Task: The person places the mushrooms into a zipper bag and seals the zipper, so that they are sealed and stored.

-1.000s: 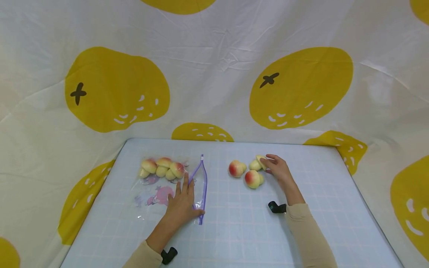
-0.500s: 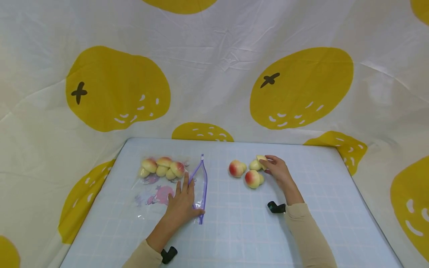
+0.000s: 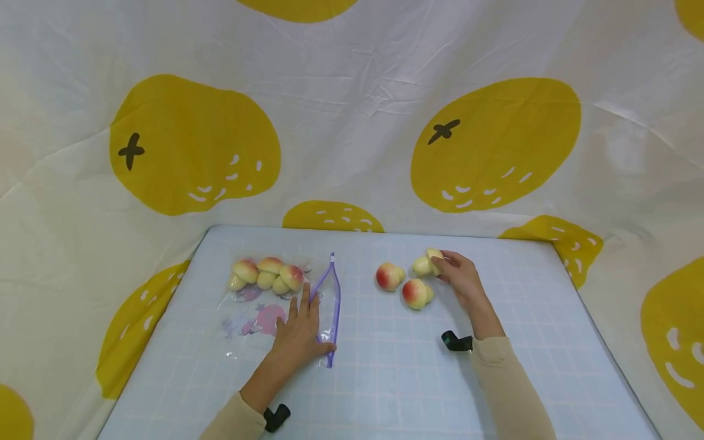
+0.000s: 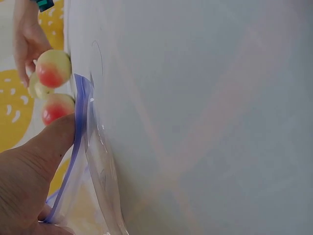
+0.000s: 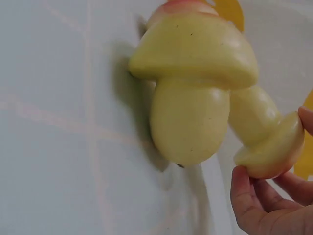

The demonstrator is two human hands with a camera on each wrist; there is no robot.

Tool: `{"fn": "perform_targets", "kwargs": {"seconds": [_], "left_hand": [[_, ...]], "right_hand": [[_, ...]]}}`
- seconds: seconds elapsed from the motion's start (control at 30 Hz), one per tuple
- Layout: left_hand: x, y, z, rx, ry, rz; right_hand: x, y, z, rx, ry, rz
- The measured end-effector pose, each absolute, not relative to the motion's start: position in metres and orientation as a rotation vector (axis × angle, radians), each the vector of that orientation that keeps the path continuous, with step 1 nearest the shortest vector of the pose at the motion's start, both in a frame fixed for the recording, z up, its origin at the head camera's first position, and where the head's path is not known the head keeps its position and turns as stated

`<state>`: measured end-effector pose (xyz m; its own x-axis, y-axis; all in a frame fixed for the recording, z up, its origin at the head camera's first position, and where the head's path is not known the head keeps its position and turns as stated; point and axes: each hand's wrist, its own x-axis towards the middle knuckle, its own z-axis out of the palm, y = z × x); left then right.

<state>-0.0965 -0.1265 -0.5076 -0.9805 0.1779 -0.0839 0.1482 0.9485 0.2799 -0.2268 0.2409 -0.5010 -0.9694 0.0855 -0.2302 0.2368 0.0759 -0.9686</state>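
Observation:
My right hand pinches a pale yellow toy mushroom by its cap, thumb and fingers round the cap's edge. Close by, two more toy mushrooms with red-blushed caps lie on the table: one on the left and one nearer me. On the left side, my left hand rests with spread fingers on a clear zip bag. Its thumb lies against the purple zip, and the bag's mouth gapes to the right. Several toy mushrooms are inside the bag, at its far side.
A pale blue checked table carries everything. Behind it hangs a white cloth printed with yellow fruit. Black wrist-camera mounts sit at the left wrist and the right wrist.
My right hand has shifted slightly to the right and away from me, and the pinched mushroom has moved and tilted with it. The left hand and bag have stayed put.

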Motion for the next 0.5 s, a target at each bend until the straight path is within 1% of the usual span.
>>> {"fn": "perform_targets", "kwargs": {"seconds": [0.23,0.5], "left_hand": [[-0.097,-0.127,-0.506,0.254,2.995,0.406],[-0.096,-0.127,-0.508,0.261,2.995,0.407]], "right_hand": [[-0.216,0.235,-0.486,0.275,2.205,-2.078],[-0.204,0.221,-0.48,0.194,2.155,-2.155]]}}
